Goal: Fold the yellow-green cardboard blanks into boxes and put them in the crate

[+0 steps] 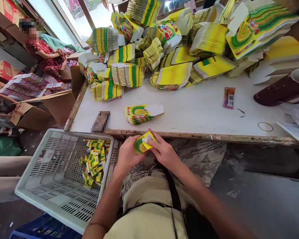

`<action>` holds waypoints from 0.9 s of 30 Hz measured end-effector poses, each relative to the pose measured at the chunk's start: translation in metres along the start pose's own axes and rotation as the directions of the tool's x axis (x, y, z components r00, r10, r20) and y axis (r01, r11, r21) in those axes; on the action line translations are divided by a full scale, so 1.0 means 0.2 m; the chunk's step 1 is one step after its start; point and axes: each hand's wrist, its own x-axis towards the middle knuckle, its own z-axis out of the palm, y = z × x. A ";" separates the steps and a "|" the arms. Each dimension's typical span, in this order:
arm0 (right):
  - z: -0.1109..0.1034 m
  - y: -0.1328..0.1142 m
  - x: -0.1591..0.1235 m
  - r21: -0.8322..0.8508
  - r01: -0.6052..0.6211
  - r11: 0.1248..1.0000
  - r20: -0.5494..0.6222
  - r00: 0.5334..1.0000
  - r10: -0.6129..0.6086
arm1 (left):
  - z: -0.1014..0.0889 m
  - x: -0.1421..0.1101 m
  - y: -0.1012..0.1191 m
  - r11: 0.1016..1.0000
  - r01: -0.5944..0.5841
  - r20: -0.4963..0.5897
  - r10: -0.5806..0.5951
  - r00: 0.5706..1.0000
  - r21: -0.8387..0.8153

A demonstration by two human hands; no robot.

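My left hand [128, 155] and my right hand [163, 152] are both closed on one small yellow and green carton [142, 143], held over my lap just below the table's front edge. My right fingers press along its top flap. On the white table [201, 109] just beyond lies a short stack of flat cartons [141, 114]. A grey plastic crate [52, 172] at my left holds several folded cartons [94, 161].
Large heaps of flat yellow-green cartons [179, 43] cover the back of the table. A dark mug [286, 88], a small sachet [229, 97] and a rubber band [265, 126] lie to the right. A seated person [43, 53] and cardboard boxes [30, 116] are at far left.
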 end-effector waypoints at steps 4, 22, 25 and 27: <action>-0.07 0.02 0.02 -0.034 0.009 0.999 0.116 0.993 -0.005 | -0.04 0.03 0.01 1.000 0.019 0.048 -0.019 0.999 -0.005; 0.05 -0.04 0.19 0.130 -0.220 0.967 0.109 0.972 0.206 | -0.30 -0.07 -0.08 0.974 0.153 0.095 -0.170 0.981 0.168; -0.01 0.00 0.37 -0.107 -0.142 0.984 -0.044 0.989 0.138 | -0.57 -0.21 -0.25 0.872 0.297 0.083 -0.355 0.931 0.390; -0.05 0.06 0.49 -0.307 -0.153 0.939 -0.098 0.987 0.129 | -0.72 -0.32 -0.37 0.757 0.367 0.010 -0.443 0.897 0.541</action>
